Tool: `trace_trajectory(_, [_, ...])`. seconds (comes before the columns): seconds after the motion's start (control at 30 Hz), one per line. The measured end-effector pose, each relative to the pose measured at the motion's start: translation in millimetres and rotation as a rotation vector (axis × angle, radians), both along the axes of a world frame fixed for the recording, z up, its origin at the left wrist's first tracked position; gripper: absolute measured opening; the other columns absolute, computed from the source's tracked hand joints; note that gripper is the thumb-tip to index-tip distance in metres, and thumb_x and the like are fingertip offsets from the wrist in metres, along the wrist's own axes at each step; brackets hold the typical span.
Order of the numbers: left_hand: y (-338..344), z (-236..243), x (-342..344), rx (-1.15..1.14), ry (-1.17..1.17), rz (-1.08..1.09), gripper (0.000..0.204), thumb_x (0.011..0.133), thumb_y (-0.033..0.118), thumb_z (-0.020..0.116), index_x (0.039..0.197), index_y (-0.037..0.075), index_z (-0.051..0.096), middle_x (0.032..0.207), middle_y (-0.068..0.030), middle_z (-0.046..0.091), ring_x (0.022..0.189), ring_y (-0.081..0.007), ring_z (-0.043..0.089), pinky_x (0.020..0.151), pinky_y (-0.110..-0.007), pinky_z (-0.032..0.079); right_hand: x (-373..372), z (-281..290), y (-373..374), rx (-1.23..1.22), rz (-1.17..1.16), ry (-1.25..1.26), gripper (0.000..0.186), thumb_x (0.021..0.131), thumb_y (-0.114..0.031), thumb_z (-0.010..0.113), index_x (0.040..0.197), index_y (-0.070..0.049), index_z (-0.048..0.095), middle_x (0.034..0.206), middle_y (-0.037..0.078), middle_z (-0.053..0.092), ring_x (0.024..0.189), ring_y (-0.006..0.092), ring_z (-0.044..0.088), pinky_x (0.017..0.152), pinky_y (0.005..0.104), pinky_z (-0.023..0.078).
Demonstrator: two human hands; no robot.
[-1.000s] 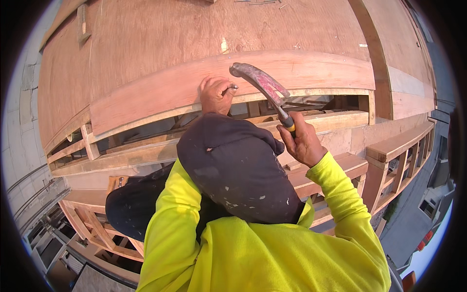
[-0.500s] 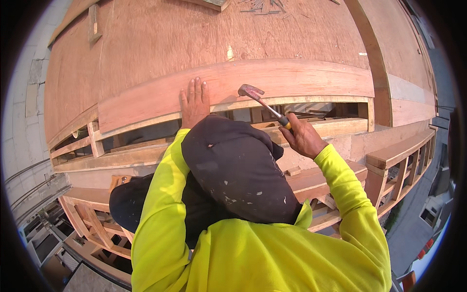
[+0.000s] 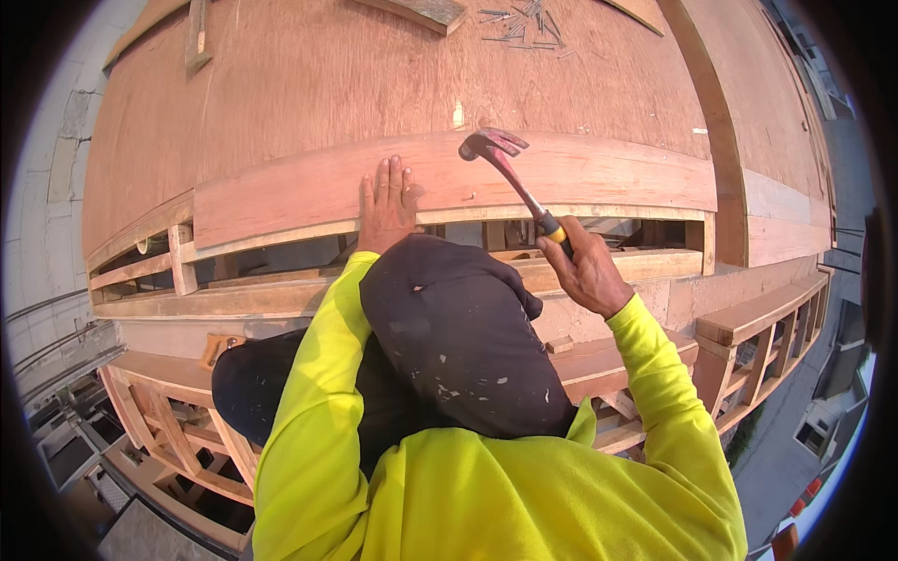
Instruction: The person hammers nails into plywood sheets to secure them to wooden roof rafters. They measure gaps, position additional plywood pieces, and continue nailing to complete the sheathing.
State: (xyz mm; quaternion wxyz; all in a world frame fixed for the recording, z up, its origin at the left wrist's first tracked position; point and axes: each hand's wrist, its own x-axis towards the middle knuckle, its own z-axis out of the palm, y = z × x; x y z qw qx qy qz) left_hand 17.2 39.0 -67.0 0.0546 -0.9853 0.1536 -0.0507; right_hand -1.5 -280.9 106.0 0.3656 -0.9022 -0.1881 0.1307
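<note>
My left hand (image 3: 386, 210) lies flat on a long pale-pink plywood strip (image 3: 617, 173), fingers slightly apart. My right hand (image 3: 589, 266) grips the black and yellow handle of a claw hammer (image 3: 505, 164), whose worn reddish head is held over the strip, right of my left hand. A small nail (image 3: 473, 196) stands in the strip near its lower edge, below the hammer head. The strip lies along a wooden frame (image 3: 636, 212) with open gaps under it. My knee (image 3: 449, 346), in dark paint-spotted trousers, is between my arms.
Scattered loose nails (image 3: 524, 26) and a wood offcut (image 3: 412, 13) lie on the plywood sheet (image 3: 327, 84) beyond. A saw with a wooden handle (image 3: 220, 346) is at lower left. Slatted wooden framework (image 3: 758, 323) runs along both sides; street and buildings (image 3: 823, 393) show below at right.
My left hand has released the nail it pinched, moved left and flattened on the strip. The hammer dipped toward the nail, then rose again.
</note>
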Motion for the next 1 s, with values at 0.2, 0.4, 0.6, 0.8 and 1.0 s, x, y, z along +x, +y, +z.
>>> trace_trajectory(0.2, [-14.3,31.4,2.3,-0.003,0.054,0.004,0.099,0.074,0.049,0.074,0.148,-0.003,0.034,0.159,-0.0264,0.025,0.148,-0.0386,0.026,0.114,-0.063,0.025,9.5,56.5,38.3,1.085,-0.286,-0.382,0.027,0.104,-0.027,0.051,0.11,-0.002,0.042,0.078,0.009,0.055,0.06,0.013,0.054,0.055,0.0279,0.049])
trace_trajectory(0.4, [-7.1,30.0,3.3,0.048,0.165,0.018,0.109,0.07,0.052,0.078,0.151,-0.002,0.03,0.161,-0.0239,0.022,0.149,-0.0376,0.024,0.119,-0.058,0.02,-12.1,-32.6,-25.4,-0.028,-0.098,0.044,0.026,0.098,-0.021,0.062,0.107,0.002,0.053,0.069,0.022,0.059,0.064,0.0379,0.064,0.058,0.0452,0.047])
trace_trajectory(0.6, [-19.9,45.2,1.8,0.002,0.153,0.026,0.106,0.072,0.048,0.078,0.151,-0.003,0.028,0.161,-0.0233,0.02,0.15,-0.0371,0.02,0.12,-0.055,0.02,35.9,87.6,39.3,1.307,-0.133,-0.452,0.027,0.104,-0.027,0.053,0.117,-0.004,0.048,0.082,0.01,0.059,0.061,0.0179,0.059,0.059,0.0327,0.051])
trace_trajectory(0.8, [-10.9,45.9,23.1,0.0,0.092,0.01,0.106,0.072,0.046,0.077,0.151,-0.004,0.028,0.161,-0.0247,0.021,0.15,-0.0382,0.021,0.12,-0.055,0.019,7.9,-62.6,-33.5,-0.112,0.04,0.024,0.029,0.096,-0.022,0.063,0.112,-0.002,0.05,0.067,0.021,0.06,0.063,0.044,0.061,0.059,0.048,0.048])
trace_trajectory(1.0, [-3.8,37.7,-0.6,0.004,0.112,-0.024,0.104,0.071,0.045,0.077,0.149,-0.005,0.03,0.16,-0.0253,0.023,0.148,-0.039,0.024,0.119,-0.056,0.022,33.9,77.4,32.8,0.821,-0.177,-0.324,0.025,0.103,-0.025,0.057,0.107,-0.001,0.051,0.076,0.005,0.058,0.057,0.0141,0.056,0.053,0.0272,0.046])
